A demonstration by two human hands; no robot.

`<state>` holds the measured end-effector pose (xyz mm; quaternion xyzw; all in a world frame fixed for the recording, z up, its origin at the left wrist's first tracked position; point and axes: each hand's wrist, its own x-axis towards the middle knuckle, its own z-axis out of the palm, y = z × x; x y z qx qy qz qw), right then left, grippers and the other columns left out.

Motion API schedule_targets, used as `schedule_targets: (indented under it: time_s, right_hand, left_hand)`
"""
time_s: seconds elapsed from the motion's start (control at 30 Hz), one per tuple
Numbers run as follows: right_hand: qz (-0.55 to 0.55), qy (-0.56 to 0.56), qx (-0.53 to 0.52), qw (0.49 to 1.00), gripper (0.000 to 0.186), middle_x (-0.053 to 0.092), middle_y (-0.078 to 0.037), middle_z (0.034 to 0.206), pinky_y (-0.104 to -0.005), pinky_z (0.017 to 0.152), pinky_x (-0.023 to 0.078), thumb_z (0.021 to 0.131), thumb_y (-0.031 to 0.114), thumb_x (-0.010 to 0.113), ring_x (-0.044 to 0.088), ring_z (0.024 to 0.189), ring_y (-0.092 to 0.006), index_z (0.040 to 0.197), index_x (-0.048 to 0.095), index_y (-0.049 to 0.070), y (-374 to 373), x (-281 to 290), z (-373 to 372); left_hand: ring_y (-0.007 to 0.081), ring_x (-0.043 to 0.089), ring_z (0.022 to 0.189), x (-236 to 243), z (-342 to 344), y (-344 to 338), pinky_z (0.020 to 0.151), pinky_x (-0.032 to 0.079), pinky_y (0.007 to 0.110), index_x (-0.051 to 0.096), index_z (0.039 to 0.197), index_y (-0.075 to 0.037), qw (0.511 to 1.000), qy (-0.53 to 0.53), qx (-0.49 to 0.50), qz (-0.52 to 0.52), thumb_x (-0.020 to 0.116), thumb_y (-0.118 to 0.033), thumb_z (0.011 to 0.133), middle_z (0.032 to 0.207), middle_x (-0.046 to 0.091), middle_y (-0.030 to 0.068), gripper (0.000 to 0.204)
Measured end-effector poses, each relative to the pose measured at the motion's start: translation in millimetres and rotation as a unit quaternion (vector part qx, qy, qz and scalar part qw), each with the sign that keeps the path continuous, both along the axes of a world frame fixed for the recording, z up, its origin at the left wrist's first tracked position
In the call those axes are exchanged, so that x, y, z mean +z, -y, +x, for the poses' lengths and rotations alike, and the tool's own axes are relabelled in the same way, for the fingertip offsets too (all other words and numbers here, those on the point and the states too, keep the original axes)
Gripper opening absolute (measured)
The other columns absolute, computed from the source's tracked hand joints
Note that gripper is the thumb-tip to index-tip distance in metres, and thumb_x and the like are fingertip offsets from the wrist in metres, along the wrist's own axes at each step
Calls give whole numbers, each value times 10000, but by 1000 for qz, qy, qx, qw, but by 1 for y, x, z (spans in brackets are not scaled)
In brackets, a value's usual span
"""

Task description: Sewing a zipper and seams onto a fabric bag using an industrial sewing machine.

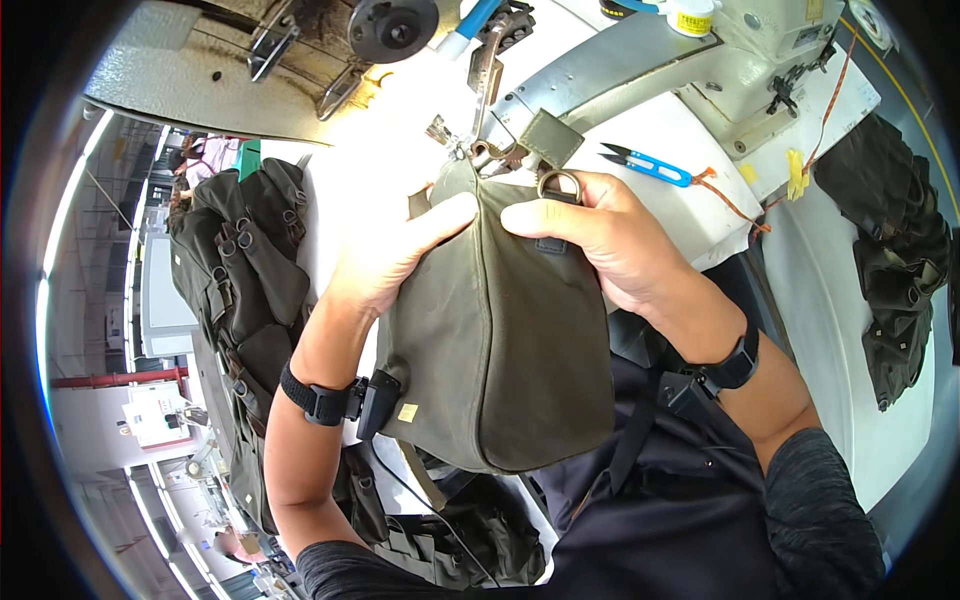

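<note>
An olive-green fabric bag hangs between my hands, with a raised seam running down its middle and a small yellow tag near the lower left. My left hand pinches its upper left side, thumb laid along the cloth beside the seam; bright light washes out part of this hand. My right hand grips the upper right side, thumb flat on the fabric, near a metal ring and a stiff green tab. The bag's top end is at the metal presser parts of a sewing machine. Fingers behind the cloth are hidden.
Blue-handled thread snips lie on the white table right of the machine arm. Similar green bags are piled at left, with more green pieces at far right. Dark bags lie below. An orange cord trails at right.
</note>
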<state>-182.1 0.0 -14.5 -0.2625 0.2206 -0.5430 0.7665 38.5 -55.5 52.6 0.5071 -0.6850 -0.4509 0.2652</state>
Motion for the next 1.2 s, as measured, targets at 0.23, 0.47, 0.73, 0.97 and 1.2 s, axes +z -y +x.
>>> schedule_targets:
  time_s: [0.23,0.47,0.73,0.97,1.2]
  right_hand:
    - [25,25,47,998,145,725,-14,915,-229,775,520,887,89,742,659,805,-79,1000,730,-1,15,-2,-3]
    - [-39,-68,-29,997,157,681,36,849,-222,658,456,913,158,739,565,729,-32,960,730,8,19,6,-4]
    - [-169,-332,-185,909,166,628,34,742,-223,580,382,937,153,716,477,663,-11,927,673,-7,16,17,-11]
    - [-191,-234,-215,929,335,682,-30,805,-203,587,414,939,33,715,549,684,-21,1230,552,6,19,24,-11]
    - [-241,-242,-244,907,327,686,-17,892,-199,641,442,943,3,703,571,733,-24,1248,586,-3,16,28,-8]
  left_hand:
    - [163,490,1246,0,-7,6,1068,428,342,512,1322,-57,996,63,-11,-57,854,-120,821,1322,511,57,609]
    - [145,537,1164,8,-17,7,978,477,308,578,1286,-42,998,29,4,-59,857,-139,830,1231,565,39,543]
    - [109,581,1069,24,-22,16,928,491,272,660,1167,-39,992,54,-57,-101,863,-154,830,1119,614,13,410]
    - [113,574,1076,34,-29,8,934,506,292,663,1251,-32,998,32,-30,-51,891,-160,799,1186,637,35,522]
    - [193,605,1198,28,-20,16,1053,468,328,639,1386,-42,970,53,-133,-194,813,-219,876,1320,672,102,567]
